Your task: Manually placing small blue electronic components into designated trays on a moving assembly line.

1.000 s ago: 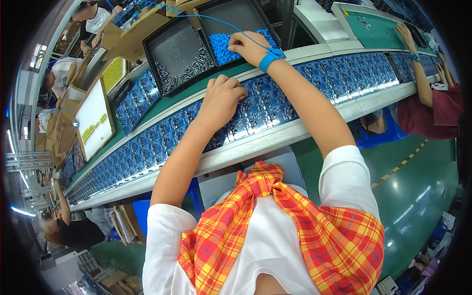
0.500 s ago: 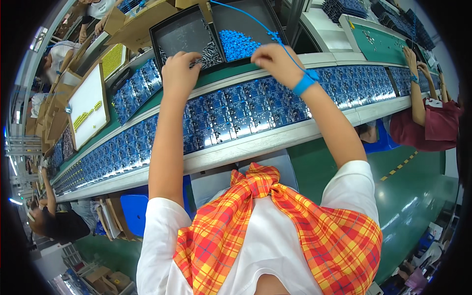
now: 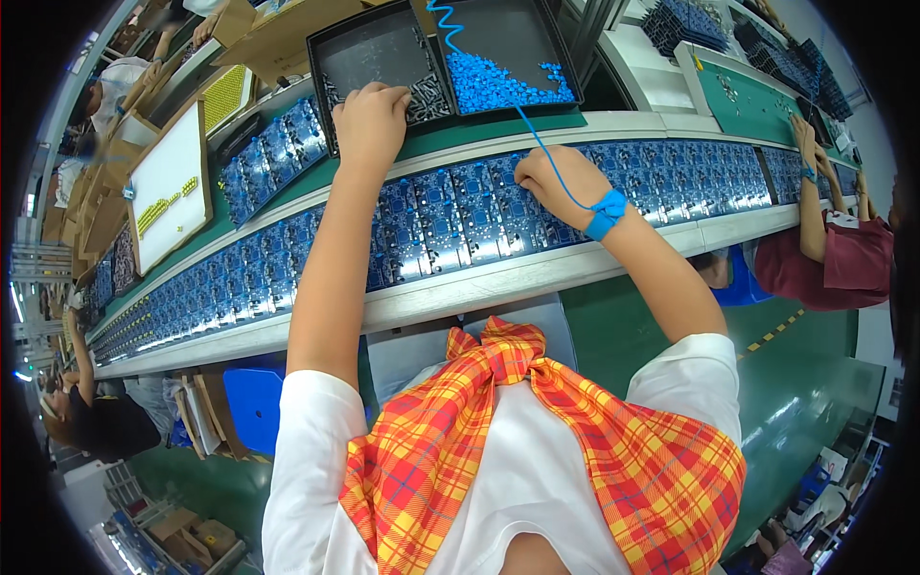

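My left hand reaches over the near edge of a black tray, beside a pile of small dark cylindrical parts. Its fingers curl inward, and the back of the hand hides what is in them. Lower and to the right, my right hand is at a row of blue circuit boards, thumb and fingers pinched close to the board surface. Anything in that pinch is too small to name. A blue wrist strap with a cord circles my right wrist. Small blue parts fill a second black tray.
Boards run along a pale-railed line. At left stand a white-lined box with yellow parts and a tilted stack of boards. A co-worker's hands are at the right, near a green work surface. The coiled blue cord crosses the tray.
My right hand has moved from the edge of the blue-parts tray down to the circuit boards. My left hand stays at the dark-parts tray, its fingers more curled. The whole view has shifted slightly.
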Demonstrator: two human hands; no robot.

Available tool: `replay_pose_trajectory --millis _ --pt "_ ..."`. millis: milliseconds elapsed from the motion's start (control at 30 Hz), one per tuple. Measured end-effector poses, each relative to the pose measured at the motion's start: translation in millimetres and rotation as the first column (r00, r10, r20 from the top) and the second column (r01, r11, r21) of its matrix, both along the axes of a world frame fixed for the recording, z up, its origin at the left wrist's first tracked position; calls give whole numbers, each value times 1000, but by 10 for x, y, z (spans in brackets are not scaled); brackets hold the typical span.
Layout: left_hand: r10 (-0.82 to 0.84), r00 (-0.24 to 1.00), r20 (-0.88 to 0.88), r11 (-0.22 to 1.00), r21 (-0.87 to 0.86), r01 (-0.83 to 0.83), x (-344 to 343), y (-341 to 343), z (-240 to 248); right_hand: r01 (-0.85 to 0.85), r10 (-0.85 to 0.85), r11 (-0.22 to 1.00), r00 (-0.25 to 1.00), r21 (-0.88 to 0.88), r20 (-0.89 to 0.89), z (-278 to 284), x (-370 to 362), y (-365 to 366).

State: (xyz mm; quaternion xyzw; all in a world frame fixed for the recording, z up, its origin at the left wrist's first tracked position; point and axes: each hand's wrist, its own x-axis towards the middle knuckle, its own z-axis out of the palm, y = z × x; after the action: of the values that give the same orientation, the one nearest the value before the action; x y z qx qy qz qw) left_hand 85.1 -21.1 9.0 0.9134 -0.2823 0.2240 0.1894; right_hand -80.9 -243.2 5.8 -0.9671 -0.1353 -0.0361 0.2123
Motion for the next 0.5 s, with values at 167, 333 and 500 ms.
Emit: replay_pose_trajectory --millis 167,333,500 --pt "-179 982 -57 980 -93 173 -309 -45 181 5 -3 999 999 -48 34 -68 -14 -18" --pt "-381 829 -410 923 -222 314 -644 -39 288 -45 51 991 998 -127 44 1 -73 60" --pt "-387 853 -350 919 -74 387 -688 12 196 -15 17 1000 996 19 -92 250 -60 35"
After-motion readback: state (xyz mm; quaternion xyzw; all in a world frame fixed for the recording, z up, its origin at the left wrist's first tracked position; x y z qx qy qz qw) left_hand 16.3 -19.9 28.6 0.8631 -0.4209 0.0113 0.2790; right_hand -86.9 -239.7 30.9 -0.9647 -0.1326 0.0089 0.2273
